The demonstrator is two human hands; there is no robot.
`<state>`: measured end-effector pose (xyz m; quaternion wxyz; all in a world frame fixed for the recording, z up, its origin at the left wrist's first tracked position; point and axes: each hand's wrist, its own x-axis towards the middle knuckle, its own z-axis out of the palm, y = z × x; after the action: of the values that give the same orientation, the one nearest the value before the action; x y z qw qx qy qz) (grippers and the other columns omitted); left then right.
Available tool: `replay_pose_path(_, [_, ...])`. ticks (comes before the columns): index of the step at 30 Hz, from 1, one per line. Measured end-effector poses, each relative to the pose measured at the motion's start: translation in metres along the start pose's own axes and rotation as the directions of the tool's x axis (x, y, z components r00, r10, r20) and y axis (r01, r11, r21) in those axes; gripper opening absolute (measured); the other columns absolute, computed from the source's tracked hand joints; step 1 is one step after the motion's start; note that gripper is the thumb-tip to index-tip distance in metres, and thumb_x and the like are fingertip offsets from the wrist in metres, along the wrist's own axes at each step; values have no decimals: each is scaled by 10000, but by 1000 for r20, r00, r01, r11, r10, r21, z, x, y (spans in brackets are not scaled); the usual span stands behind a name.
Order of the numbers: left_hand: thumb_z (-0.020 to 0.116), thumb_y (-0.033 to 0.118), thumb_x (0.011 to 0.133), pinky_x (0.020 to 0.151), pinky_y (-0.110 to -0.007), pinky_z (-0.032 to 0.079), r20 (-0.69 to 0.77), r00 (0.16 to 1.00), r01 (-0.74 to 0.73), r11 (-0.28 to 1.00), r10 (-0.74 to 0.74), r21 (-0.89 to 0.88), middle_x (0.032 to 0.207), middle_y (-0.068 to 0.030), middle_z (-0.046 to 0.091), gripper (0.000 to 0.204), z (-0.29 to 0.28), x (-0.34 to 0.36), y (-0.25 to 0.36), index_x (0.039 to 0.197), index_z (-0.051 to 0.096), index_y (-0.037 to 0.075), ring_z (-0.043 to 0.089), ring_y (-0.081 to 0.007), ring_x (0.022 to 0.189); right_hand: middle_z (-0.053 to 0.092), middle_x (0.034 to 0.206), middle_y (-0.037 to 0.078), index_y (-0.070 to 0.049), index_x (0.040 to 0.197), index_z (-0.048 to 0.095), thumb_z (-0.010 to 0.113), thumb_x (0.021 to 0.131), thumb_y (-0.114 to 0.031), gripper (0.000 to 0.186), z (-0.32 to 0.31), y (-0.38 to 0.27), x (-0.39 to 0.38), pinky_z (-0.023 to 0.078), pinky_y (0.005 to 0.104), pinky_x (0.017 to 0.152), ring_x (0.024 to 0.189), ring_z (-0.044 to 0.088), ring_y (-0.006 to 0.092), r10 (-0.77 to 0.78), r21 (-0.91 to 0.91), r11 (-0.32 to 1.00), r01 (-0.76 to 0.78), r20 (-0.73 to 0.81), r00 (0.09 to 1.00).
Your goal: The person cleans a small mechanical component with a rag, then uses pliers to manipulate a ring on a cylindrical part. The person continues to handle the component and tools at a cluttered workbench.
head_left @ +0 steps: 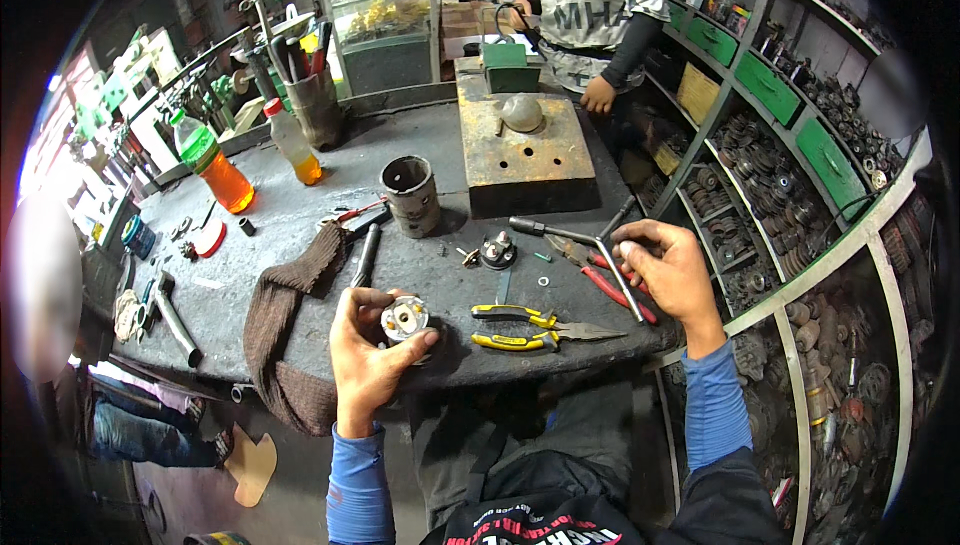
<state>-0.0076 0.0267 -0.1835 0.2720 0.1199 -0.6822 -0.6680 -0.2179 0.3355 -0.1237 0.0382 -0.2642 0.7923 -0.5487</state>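
My left hand (365, 350) grips a small round metal motor part (404, 320) with a pale face, held just above the near edge of the grey workbench (300, 215). My right hand (672, 270) is closed around a metal Y-shaped socket wrench (585, 240) whose arms reach left and up over the bench. Yellow-handled pliers (530, 328) lie on the bench between my hands. Red-handled pliers (610, 280) rest under the wrench. A small dark round component (497, 251) sits just beyond the yellow-handled pliers.
A dark metal cylinder (410, 195) stands mid-bench beside a rusty steel block (525, 155). A brown knitted cloth (285, 315) drapes over the front edge. Two bottles of orange liquid (215, 160) stand at left. Another person (600, 15) stands at the far end. Shelves of parts (790, 175) line the right.
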Motion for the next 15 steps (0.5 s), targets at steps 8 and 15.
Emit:
replay_pose_path(8, [996, 114, 702, 1003, -352, 545, 26, 1000, 9, 998, -10, 58, 1192, -116, 728, 608, -6, -3, 0, 1136, 577, 39, 680, -181, 1120, 787, 979, 111, 34, 1094, 759, 748, 934, -43, 178, 34, -9, 12, 560, 305, 811, 894, 713, 139, -34, -111, 993, 49, 135, 990])
replay_pose_path(15, [868, 113, 870, 814, -303, 560, -196, 978, -59, 996, 70, 62, 1372, -100, 690, 610, -53, -9, 17, 1415, 606, 34, 693, -188, 1103, 791, 991, 144, 28, 1062, 770, 757, 921, -65, 169, 62, -33, -1, 572, 333, 820, 905, 742, 186, -81, -162, 979, 125, 256, 963])
